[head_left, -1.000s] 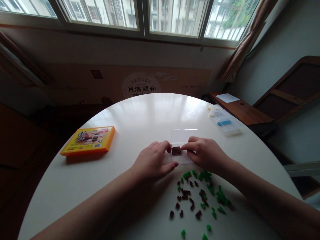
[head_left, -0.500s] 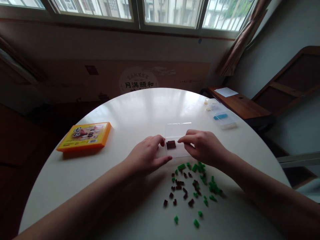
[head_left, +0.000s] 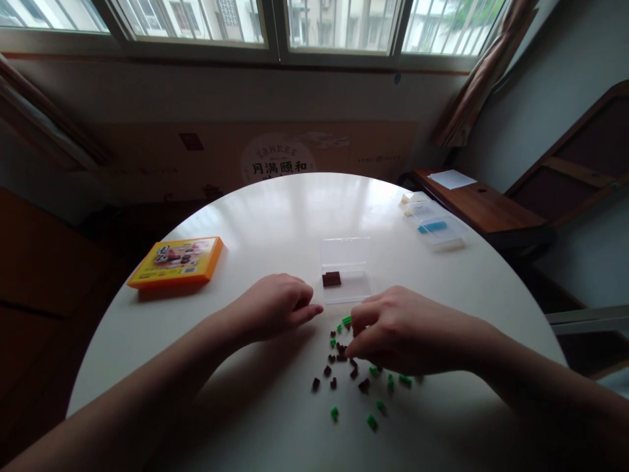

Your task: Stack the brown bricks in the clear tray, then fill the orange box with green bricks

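- Green pieces (head_left: 372,423), brown pieces (head_left: 363,385): scattered, your 1 o'clock.
- Your right hand (head_left: 393,331): over some; you cannot tell whether fingers meet.
- Your left hand (head_left: 278,301): 11 o'clock, fingers and thumb apart.
- Brown block (head_left: 331,279): inside clear case (head_left: 356,285), 12 o'clock.

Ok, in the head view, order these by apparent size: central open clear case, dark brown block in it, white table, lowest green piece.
White table
Open clear case
Dark brown block
Lowest green piece, though nearer the camera

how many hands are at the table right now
2: the left hand, near the open clear box, and the right hand, over the scattered pieces.
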{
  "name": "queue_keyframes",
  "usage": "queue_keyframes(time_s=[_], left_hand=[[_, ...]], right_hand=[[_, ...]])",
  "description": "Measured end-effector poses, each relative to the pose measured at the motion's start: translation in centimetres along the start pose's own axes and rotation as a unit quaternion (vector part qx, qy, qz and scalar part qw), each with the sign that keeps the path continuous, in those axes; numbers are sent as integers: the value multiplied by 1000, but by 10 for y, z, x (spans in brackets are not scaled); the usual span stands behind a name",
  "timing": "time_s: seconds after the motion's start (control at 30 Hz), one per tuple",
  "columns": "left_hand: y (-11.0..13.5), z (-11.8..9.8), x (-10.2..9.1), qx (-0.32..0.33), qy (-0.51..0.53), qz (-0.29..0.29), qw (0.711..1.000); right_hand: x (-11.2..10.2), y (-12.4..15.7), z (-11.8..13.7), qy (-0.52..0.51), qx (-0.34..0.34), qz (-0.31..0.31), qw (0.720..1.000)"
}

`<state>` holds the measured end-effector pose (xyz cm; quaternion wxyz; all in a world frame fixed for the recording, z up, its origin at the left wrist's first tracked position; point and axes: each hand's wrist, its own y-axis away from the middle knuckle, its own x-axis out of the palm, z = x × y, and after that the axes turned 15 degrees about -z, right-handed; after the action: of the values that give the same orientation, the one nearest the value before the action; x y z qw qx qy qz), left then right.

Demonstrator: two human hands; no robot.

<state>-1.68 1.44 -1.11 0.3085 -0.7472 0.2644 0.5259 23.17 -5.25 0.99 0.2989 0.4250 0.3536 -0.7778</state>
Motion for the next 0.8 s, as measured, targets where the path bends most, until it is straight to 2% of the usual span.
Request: queue_keyframes(time_s=[0.27, 0.47, 0.67, 0.8], left_hand=[[5, -11, -7, 74, 25, 40, 996], [8, -15, -11, 105, 67, 24, 992], [9, -18, -8, 116, 140, 1, 983], [9, -25, -7, 133, 140, 12, 981]], right_hand=[[3, -1, -2, 30, 1, 11, 999], [4, -2, -5, 26, -1, 25, 999], [-3, 1, -11, 35, 33, 20, 999], [-2, 1, -6, 13, 11, 22, 1000]])
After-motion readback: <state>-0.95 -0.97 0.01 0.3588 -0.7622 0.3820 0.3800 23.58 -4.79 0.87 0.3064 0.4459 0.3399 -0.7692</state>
